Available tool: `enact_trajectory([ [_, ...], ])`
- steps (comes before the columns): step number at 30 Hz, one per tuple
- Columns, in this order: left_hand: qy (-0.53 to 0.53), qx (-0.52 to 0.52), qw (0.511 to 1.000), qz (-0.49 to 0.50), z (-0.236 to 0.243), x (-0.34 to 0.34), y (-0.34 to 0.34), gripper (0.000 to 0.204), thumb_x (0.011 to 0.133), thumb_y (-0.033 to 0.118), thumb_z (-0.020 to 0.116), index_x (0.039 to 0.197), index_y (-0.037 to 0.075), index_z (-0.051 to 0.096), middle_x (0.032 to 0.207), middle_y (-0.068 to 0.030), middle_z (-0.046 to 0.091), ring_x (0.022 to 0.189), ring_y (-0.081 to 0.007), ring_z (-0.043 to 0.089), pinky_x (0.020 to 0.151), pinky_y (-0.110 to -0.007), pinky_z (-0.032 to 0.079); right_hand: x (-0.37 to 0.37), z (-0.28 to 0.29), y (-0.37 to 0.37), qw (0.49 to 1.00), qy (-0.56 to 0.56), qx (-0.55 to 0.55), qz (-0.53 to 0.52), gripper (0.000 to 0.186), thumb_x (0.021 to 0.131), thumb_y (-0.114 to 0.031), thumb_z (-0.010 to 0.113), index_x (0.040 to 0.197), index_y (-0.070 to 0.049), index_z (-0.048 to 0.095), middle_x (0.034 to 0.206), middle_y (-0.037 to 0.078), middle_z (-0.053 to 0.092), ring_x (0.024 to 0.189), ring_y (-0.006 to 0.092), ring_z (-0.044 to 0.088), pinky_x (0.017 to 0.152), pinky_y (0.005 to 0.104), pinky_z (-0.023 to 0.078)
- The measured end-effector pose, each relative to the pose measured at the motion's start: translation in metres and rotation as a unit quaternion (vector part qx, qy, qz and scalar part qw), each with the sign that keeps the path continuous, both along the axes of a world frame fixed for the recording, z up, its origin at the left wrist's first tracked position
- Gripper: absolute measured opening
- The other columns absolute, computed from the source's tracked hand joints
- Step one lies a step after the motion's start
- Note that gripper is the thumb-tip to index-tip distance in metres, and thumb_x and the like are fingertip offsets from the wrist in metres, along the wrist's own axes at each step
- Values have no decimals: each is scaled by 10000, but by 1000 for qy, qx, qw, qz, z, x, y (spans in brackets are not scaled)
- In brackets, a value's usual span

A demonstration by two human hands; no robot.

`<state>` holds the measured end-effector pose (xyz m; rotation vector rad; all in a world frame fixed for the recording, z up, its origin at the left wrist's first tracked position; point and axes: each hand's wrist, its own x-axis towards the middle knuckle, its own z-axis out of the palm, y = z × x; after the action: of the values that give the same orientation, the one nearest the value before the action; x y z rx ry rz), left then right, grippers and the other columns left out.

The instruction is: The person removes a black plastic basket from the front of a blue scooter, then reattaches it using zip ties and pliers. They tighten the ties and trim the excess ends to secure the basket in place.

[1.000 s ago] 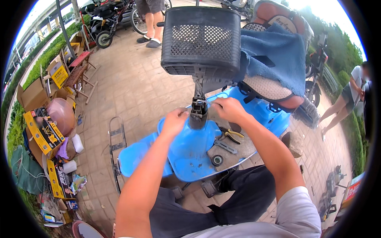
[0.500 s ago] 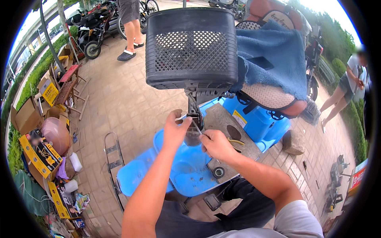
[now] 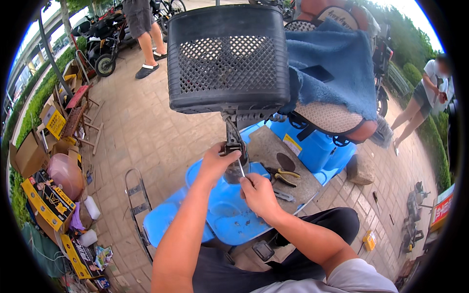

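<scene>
My right hand (image 3: pixel 259 194) is closed around a slim metal rod (image 3: pixel 242 169); most of its far part is hidden in the fist. The rod points up toward a small black bracket (image 3: pixel 233 147) on the front column (image 3: pixel 233 128) of a blue three-wheeler or scooter. My left hand (image 3: pixel 215 163) grips the bracket from the left, with the thumb close to the rod's upper end. Right of my hands, pliers with yellow-edged handles (image 3: pixel 286 178), a dark disc (image 3: pixel 286 161) and a grey cutter-like tool (image 3: pixel 283 196) lie on a stone-coloured board (image 3: pixel 267 146).
A black basket (image 3: pixel 228 63) tops the column. Behind the board is a seat draped with a blue towel (image 3: pixel 337 63), a phone (image 3: pixel 317 73) on it. Cardboard boxes (image 3: pixel 46 195) stand left. A stone block (image 3: pixel 360 169) and yellow box (image 3: pixel 370 240) rest on the paving; two people stand beyond.
My right hand has dropped slightly lower, still holding the rod, and the pliers show more fully. My right knee has swung outward. A dark ring at the board's edge no longer shows.
</scene>
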<state>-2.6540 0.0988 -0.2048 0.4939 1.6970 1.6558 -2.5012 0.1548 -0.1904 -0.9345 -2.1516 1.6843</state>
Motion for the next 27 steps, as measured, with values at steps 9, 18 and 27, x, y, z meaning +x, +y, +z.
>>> enact_trajectory([
  [9,-24,36,999,-14,-10,-9,-1,404,831,154,700,1167,-51,607,992,-117,672,851,-164,620,758,-316,491,-14,4,-17,971,16,-238,14,260,983,-209,480,965,38,560,770,114,616,543,159,580,471,292,442],
  [18,71,-79,992,-72,4,-20,-4,334,849,133,670,1138,-30,642,941,-75,672,824,-124,607,754,-289,486,-49,-10,-52,910,94,-400,-51,279,996,-223,448,1072,43,494,997,175,606,783,291,663,712,413,566],
  [27,232,-125,960,-94,9,-24,-3,395,824,218,699,1131,-23,643,996,-148,690,893,-218,643,804,-352,489,-41,-8,-49,826,133,-545,-52,287,1033,-256,392,1074,15,474,999,147,590,947,285,651,847,422,562],
])
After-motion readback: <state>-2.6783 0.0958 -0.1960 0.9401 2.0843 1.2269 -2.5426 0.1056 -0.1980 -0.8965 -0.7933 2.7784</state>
